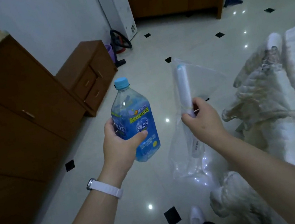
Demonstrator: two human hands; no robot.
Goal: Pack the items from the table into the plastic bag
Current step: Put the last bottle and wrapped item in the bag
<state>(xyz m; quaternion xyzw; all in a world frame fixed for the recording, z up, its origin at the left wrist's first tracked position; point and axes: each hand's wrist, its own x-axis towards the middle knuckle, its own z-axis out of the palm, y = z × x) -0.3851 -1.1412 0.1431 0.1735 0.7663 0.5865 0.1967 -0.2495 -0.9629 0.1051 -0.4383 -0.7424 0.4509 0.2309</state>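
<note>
My left hand (122,142) grips a clear plastic bottle (133,118) with a blue label and a light blue cap, held upright and tilted slightly left at mid-frame. To its right, my right hand (201,117) pinches a clear plastic bag (186,162) together with a long white tube-shaped item (183,85) that has a pale blue tip. The tube runs up and down through my fingers, and its lower part shows inside the bag. The bag hangs down over the floor, with a flap rising above my hand. Bottle and bag are apart.
Brown wooden cabinets (15,115) line the left side, with a low drawer unit (86,73) behind them. A patterned blanket (272,109) covers furniture at the right. The glossy tiled floor (188,35) stretches ahead. A white panel (120,8) and a vacuum hose (120,39) stand at the back.
</note>
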